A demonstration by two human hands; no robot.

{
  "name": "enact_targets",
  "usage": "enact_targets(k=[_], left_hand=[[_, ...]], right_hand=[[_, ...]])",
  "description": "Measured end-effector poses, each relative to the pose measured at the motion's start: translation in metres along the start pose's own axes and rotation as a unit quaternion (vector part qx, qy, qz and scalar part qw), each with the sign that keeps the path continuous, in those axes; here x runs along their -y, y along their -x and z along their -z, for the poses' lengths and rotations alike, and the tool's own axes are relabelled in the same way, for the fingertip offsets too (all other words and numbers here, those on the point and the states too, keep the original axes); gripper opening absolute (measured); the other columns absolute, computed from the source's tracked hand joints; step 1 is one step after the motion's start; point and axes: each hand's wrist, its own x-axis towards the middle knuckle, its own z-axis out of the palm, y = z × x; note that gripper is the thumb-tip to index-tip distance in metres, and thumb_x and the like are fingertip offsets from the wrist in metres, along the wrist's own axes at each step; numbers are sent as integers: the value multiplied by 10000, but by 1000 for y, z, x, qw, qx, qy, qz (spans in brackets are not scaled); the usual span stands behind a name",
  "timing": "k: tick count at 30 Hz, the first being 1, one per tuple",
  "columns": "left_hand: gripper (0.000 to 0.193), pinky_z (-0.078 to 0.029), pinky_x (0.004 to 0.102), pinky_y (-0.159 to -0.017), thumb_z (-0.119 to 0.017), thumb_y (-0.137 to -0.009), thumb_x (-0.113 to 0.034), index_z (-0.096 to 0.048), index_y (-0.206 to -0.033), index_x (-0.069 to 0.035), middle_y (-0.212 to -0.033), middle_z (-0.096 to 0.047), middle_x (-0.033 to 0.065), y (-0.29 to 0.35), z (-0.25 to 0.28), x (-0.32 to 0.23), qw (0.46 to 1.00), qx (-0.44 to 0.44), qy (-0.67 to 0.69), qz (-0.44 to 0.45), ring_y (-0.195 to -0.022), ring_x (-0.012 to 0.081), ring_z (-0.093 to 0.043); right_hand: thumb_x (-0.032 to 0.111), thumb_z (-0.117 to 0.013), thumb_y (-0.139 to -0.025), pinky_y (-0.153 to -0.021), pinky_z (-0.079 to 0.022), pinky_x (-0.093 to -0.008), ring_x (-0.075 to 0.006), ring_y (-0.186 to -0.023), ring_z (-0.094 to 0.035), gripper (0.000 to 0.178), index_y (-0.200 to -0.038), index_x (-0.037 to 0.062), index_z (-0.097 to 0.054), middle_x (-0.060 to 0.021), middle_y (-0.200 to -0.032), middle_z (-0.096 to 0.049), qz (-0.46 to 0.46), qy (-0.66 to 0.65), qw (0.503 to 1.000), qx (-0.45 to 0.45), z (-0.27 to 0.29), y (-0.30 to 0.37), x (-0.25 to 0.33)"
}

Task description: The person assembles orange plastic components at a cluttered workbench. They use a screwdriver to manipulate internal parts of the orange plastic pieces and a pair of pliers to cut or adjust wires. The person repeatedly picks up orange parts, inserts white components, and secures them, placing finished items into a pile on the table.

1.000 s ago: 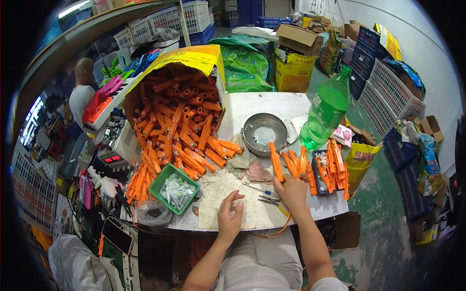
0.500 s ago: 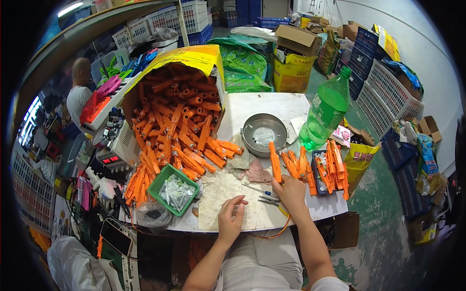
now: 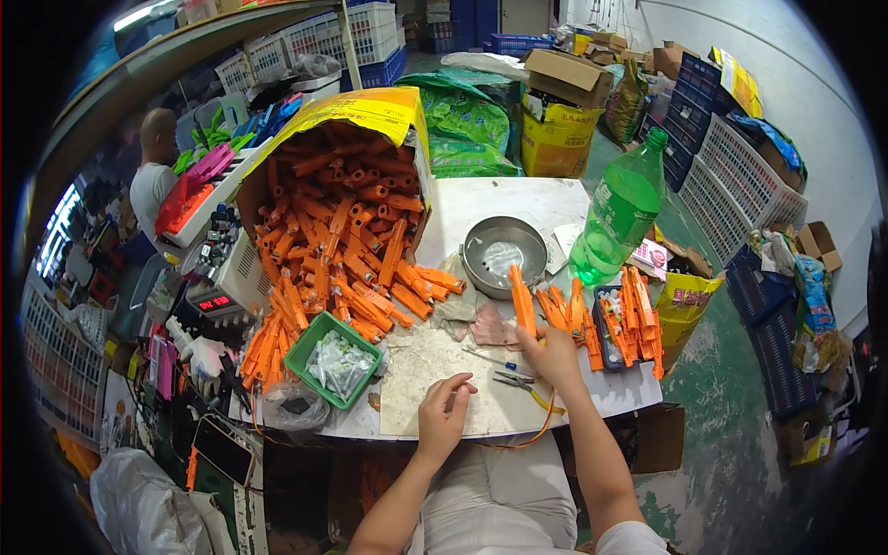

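In my right hand (image 3: 555, 359) is a long orange plastic piece (image 3: 522, 301), gripped by its near end and pointing away from me over the worktable. My left hand (image 3: 444, 414) hovers at the table's near edge, fingers loosely bent and apart, with nothing in it. Between the hands lie a pair of yellow-handled pliers (image 3: 538, 398) and a thin tool with a blue part (image 3: 507, 364). Several similar orange pieces (image 3: 564, 310) rest just right of the held one. A round metal bowl (image 3: 474, 277) stands beyond it.
A yellow sack (image 3: 370, 106) spills a heap of orange pieces (image 3: 342, 240) at left. Before it sits a green tray (image 3: 301, 356) of small clear bags. At right are a tall green bottle (image 3: 618, 217) and a dark bin (image 3: 610, 356) holding orange pieces. A person (image 3: 155, 176) is at far left.
My right hand has drawn slightly back and left, turning a little, and the orange piece has tilted with it. My left hand has hardly moved.
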Motion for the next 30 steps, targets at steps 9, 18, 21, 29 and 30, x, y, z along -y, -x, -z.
enact_targets(k=[9, 18, 21, 29, 30], left_hand=[[223, -491, 277, -759, -537, -942, -151, -631, -1097, -22, -924, -647, 102, 1, -1, 2, 999, 10, -33, 2, -863, 154, -637], [421, -505, 254, -738, -556, -946, -153, -425, -1305, 23, -972, -623, 82, -48, 4, -1, 954, -64, 272, 111, -838, 150, -615], [420, -519, 242, -679, -575, -932, -144, -432, -1292, 17, -965, -629, 88, -71, 15, 4, 958, 30, 243, 148, -784, 131, -619], [344, -491, 223, -643, -568, -944, -220, -519, -1224, -25, -904, -632, 66, -69, 76, -12, 985, 96, 94, 104, -690, 92, -600], [350, -486, 234, -668, -554, -952, -224, -516, -1235, -22, -906, -629, 64, -69, 77, -13, 989, 101, 35, 98, -725, 98, -598]], right_hand=[[428, -549, -909, -358, -287, -187, -74, -444, -453, 379, -762, 79, -578, -30, -640, -538, -199, -448, 835, 251, 4, -32, 61], [407, -654, -821, -557, -485, -403, -276, -603, -637, 354, -843, 55, -669, -104, -650, -638, 174, 185, 962, 96, -26, 26, 69], [400, -664, -825, -583, -493, -403, -292, -637, -645, 357, -961, 71, -644, -111, -735, -659, 198, 119, 969, 83, -38, 55, 66], [186, -576, -930, -503, -457, -245, -123, -617, -566, 250, -1112, 16, -558, -59, -800, -571, -133, -497, 849, 121, 97, 150, -12], [228, -603, -923, -491, -438, -247, -107, -599, -559, 236, -998, 5, -596, -62, -805, -590, -208, -377, 899, 78, 108, 162, -25]])
